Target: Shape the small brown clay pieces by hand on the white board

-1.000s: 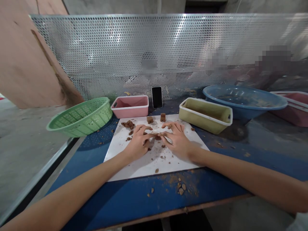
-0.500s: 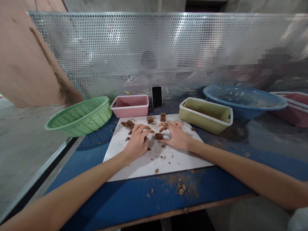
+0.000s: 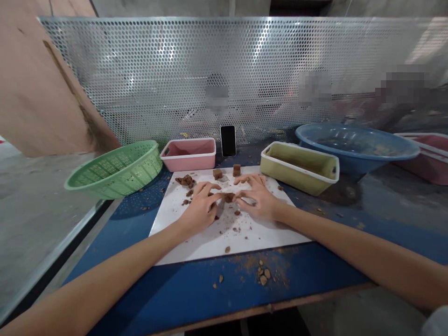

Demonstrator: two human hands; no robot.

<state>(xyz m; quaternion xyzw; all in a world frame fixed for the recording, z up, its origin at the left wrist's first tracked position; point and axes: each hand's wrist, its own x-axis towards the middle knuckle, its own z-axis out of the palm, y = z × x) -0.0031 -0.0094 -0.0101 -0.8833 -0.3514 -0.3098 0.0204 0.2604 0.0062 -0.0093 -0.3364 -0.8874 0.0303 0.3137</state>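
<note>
In the head view, at the middle of a blue worktop (image 3: 168, 291): one white sheet (image 3: 199, 247), lying flat, strewn with brown crumbs. On the sheet, between the two hands: one small brown lump (image 3: 229, 197), partly covered by fingertips. Left hand (image 3: 202, 205): fingers bent and parted, a fingertip meeting the lump's left side. Right hand (image 3: 257, 198): thumb and forefinger at the lump's right side, other fingers arched above the sheet; whether either hand grips the lump by itself cannot be told. Beyond the hands, near the sheet's far edge: two brown blocks, the left block (image 3: 217, 174) and the right block (image 3: 237, 170), standing apart. At the sheet's far left: one irregular brown heap (image 3: 185, 180). Along the back, from left to right: one green openwork basket (image 3: 140, 175), tilted; one pink bin (image 3: 191, 162), white-rimmed; one phone (image 3: 228, 141), upright, its display dark; one olive bin (image 3: 290, 170), white-rimmed, set at an angle; one wide blue basin (image 3: 350, 162). Behind these: one perforated metal panel (image 3: 175, 70). On the near part of the worktop: several small brown pieces (image 3: 263, 280) amid brown dust.
</note>
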